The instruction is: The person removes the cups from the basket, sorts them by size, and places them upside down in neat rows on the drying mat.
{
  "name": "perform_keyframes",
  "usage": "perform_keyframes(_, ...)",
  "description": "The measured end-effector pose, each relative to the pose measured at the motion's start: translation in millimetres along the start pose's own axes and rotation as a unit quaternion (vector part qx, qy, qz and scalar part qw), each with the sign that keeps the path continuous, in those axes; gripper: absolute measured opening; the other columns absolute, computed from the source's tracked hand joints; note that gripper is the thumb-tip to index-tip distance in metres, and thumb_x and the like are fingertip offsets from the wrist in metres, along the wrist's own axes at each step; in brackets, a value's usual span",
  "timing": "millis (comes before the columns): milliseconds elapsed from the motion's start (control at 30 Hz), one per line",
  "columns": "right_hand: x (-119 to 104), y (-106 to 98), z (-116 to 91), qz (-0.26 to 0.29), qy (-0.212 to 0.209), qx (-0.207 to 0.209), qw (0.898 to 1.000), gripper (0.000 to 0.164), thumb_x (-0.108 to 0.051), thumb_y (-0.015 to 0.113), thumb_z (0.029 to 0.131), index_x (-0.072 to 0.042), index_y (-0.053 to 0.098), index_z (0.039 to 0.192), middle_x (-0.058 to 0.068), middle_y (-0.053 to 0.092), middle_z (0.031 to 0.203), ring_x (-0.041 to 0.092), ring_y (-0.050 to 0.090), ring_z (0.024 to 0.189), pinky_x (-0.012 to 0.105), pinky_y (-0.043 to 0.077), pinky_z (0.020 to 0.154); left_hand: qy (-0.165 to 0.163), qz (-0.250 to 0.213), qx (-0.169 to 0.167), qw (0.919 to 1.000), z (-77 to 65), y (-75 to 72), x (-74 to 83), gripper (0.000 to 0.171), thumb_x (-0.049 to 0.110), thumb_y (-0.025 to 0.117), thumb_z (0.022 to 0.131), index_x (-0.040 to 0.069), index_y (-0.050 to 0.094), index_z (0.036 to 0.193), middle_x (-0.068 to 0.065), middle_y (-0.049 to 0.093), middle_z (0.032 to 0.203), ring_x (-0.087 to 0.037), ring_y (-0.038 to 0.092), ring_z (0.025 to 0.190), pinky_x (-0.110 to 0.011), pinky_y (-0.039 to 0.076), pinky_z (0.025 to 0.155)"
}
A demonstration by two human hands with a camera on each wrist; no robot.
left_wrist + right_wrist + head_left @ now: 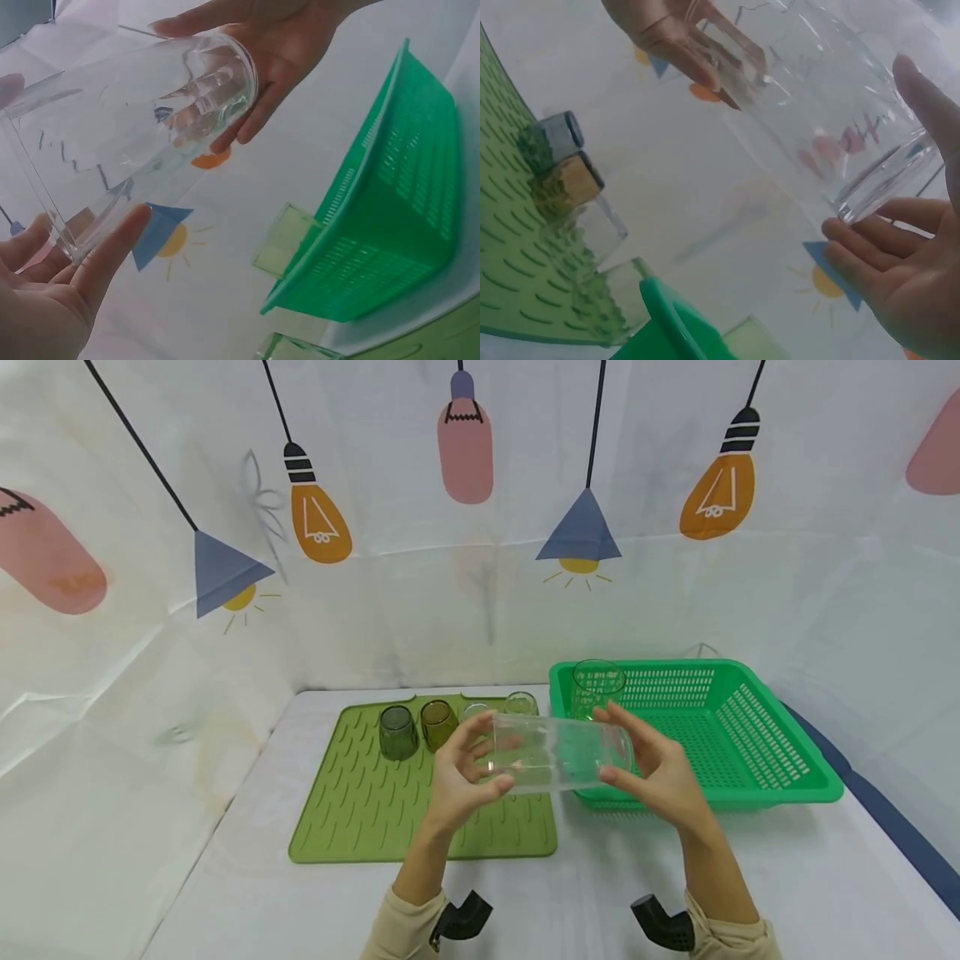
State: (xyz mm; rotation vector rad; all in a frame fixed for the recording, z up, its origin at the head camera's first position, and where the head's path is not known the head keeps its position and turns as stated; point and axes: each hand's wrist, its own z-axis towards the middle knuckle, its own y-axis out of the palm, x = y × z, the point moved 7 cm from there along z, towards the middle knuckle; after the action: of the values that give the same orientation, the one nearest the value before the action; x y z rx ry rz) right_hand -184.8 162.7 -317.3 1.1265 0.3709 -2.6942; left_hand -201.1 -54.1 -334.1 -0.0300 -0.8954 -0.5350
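Observation:
A large clear drinking glass (555, 753) lies sideways in the air between both hands, over the gap between mat and basket. My left hand (459, 777) grips its mouth end, thumb below and fingers at the far side in the head view. At the thick base, my right hand (660, 770) holds it between thumb and fingers. The right wrist view shows that base (889, 176) between the right thumb (928, 105) and the fingertips. Through the clear wall, parts of the left fingers show.
A green drying mat (352, 814) bears a row of small glasses: dark grey (398, 732), amber (438, 724) and paler ones (521, 702), partly behind the left hand. To the right stands a green plastic basket (817, 787) with a clear glass (598, 680) at its left end.

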Motion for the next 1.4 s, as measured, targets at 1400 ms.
perform_keyframes(1400, 34.3, 9.3, -6.4, 0.112, 0.122, 0.012, 0.986, 0.053, 0.017, 0.059, 0.080, -0.007, 0.053, 0.127, 0.004, 0.064, 0.115, 0.015, 0.066, 0.094, 0.026, 0.057, 0.070, -0.216, 0.404, 0.150, 0.8764, -122.5, -114.4, -11.6, 0.070, 0.018, 0.084, 0.070, -0.004, 0.053, 0.129, -0.023, 0.060, 0.120, -0.037, 0.056, 0.111, -0.045, 0.054, 0.084)
